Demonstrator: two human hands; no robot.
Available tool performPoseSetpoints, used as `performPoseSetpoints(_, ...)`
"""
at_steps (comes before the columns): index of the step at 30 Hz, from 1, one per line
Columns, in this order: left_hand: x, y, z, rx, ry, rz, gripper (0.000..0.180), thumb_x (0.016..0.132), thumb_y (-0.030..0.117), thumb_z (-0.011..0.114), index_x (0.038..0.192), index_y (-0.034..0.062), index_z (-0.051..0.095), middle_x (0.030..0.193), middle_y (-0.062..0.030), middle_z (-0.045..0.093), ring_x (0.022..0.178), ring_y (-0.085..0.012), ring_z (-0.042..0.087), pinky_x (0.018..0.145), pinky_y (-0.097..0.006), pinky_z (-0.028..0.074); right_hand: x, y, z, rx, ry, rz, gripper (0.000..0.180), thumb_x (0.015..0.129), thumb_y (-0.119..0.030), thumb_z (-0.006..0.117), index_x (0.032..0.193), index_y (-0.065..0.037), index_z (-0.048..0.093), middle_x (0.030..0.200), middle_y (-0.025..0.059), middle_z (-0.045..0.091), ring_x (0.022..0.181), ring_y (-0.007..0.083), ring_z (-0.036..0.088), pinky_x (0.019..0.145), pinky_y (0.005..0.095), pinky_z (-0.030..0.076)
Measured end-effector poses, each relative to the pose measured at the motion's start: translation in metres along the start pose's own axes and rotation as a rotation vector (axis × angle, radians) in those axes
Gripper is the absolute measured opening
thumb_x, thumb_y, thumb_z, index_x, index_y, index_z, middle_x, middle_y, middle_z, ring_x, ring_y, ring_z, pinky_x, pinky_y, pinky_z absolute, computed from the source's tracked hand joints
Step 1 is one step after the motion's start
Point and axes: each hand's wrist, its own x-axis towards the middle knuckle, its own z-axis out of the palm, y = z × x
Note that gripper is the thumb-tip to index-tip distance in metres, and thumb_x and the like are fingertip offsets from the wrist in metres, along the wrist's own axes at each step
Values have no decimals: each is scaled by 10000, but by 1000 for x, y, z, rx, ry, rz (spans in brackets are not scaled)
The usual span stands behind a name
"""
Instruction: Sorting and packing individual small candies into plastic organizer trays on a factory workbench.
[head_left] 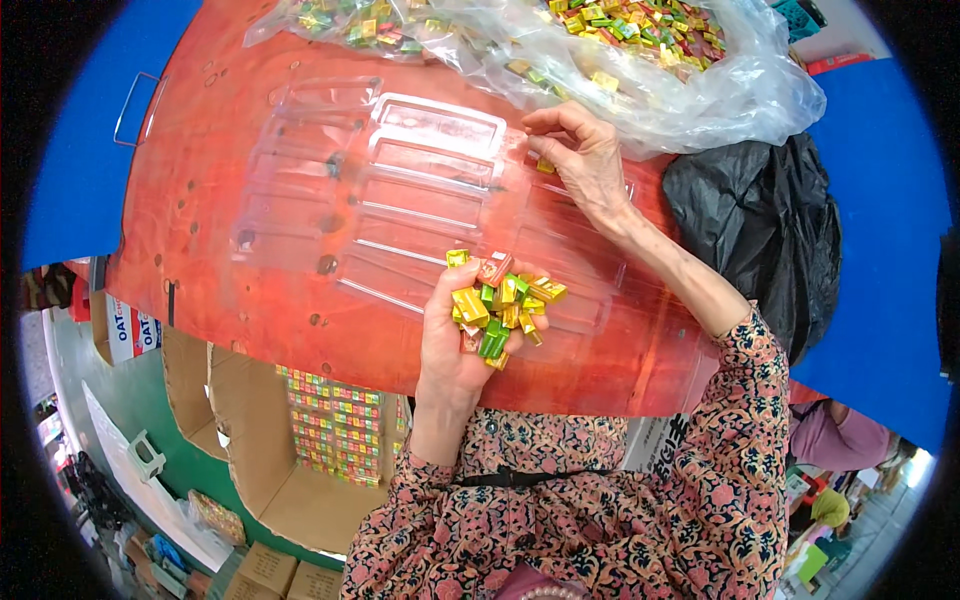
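Cupped around multicoloured wrapped candies (pixel 470 306), our left hand (pixel 452 340) hovers over the clear compartmented trays (pixel 435 165), while our right hand (pixel 590 165) bends over a yellow candy (pixel 545 165) (whether pinched, we cannot tell), and with leftward troughs bare and the plastic bag (pixel 765 100) well stocked, most seems left.

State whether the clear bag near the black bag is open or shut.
Open. The clear bag gapes wide, its small wrapped pieces showing uncovered.
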Motion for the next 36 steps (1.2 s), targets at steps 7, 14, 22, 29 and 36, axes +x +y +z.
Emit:
performPoseSetpoints(7, 5, -1, -1, -13, -21, -29, 442, 850, 354, 437, 986, -52, 545, 909, -197, 618, 641, -258, 631, 358, -226, 406, -1, 0, -8, -174, -68, -119, 145, 768, 35, 574, 899, 10, 632, 839, 28, 576, 734, 91, 572, 656, 184, 459)
performPoseSetpoints(14, 4, -1, -2, -7, 8, 4, 422, 850, 348, 445, 1005, -30, 551, 911, -186, 623, 665, -263, 636, 374, -234, 422, -27, -68, -17, 220, -338, 493, 213, 865, -109, 513, 1040, -12, 588, 715, -28, 532, 607, 18, 469, 548, 146, 372)
performPoseSetpoints(22, 7, -7, -4, -14, 53, 62, 400, 841, 330, 460, 1043, -2, 557, 903, -141, 627, 644, -290, 642, 391, -260, 460, -62, -88, -19, -180, -525, 188, 116, 731, -71, 665, 785, 18, 615, 744, 63, 585, 683, 136, 566, 594, 278, 437)
performPoseSetpoints(29, 5, -10, 4, -108, 205, 127, 397, 834, 347, 457, 1023, 15, 566, 877, -113, 629, 618, -223, 607, 398, -277, 455, -72, -91, -13, -307, -467, 13, 125, 737, -78, 616, 781, 38, 614, 708, 94, 540, 640, 179, 545, 561, 299, 418)
performPoseSetpoints(36, 8, -2, -1, -84, 54, 160, 368, 835, 333, 441, 990, 32, 584, 863, -136, 633, 604, -283, 601, 410, -282, 444, -64, -97, -24, 137, -338, 354, 58, 768, -59, 626, 773, -2, 624, 733, -24, 532, 660, 22, 481, 552, 197, 378)
